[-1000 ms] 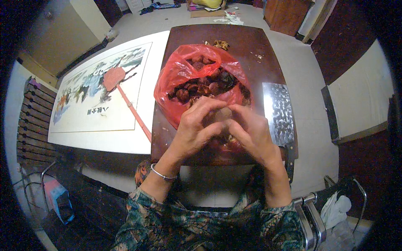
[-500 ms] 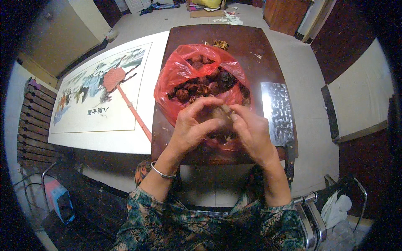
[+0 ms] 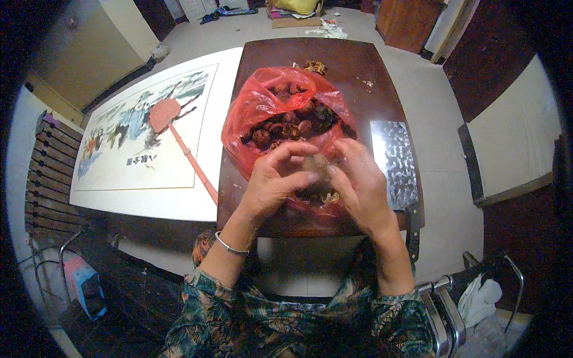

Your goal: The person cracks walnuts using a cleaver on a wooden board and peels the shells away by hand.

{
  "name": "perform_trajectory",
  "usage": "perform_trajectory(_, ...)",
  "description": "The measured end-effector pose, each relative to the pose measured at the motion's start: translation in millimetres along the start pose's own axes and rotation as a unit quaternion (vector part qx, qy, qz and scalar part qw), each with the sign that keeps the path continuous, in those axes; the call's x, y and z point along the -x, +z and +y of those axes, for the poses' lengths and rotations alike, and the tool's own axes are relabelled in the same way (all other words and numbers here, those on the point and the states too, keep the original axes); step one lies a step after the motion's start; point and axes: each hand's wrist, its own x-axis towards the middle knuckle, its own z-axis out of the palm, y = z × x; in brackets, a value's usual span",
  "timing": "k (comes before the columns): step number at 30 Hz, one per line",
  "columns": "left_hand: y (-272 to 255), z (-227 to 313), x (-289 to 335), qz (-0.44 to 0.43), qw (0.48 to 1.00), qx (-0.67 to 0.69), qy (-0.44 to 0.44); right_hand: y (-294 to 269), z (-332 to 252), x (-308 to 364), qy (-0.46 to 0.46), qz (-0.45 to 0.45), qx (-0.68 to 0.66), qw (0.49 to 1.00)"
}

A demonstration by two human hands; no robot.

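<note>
My left hand [image 3: 268,179] holds a round, brown, nut-like lump [image 3: 315,162] between its thumb and curled fingers. From the other side my right hand [image 3: 361,188] closes in, thumb against the lump and fingers bent above it; its fingertips are slightly blurred. Both hands are over the near part of an open red plastic bag [image 3: 242,113]. Inside the bag lie several dark reddish-brown round lumps [image 3: 304,126], some with rough, blackish skins. Pale shreds [image 3: 330,198] show below the hands, on the bag's near side.
A cleaver [image 3: 395,164] with a dimpled blade lies at the right edge of the dark wooden table [image 3: 352,56]. A brown shredded clump [image 3: 315,67] sits beyond the bag. Leftward, a red fly swatter [image 3: 185,149] rests on a white painted panel [image 3: 137,197]. A metal-framed chair [image 3: 444,310] stands at lower right.
My right fingers have lifted and spread a little from the lump, while the thumb stays by it. More of the lump now shows. My left hand keeps its hold.
</note>
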Motion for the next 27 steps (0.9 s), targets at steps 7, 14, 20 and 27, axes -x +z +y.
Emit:
perform_trajectory(7,7,3,3,0.017,0.977,-0.193,0.085,4,-3,4,0.061,-0.055,-0.126,0.989)
perform_trajectory(14,-1,-6,0,0.014,0.976,-0.19,0.103,4,-5,5,0.173,-0.055,-0.24,0.954)
perform_trajectory(20,-2,-7,1,0.017,0.991,-0.122,0.06,5,-7,4,0.18,-0.049,-0.245,0.951)
perform_trajectory(27,4,-3,3,0.016,0.999,-0.034,0.009,6,-5,6,0.185,-0.04,-0.243,0.952)
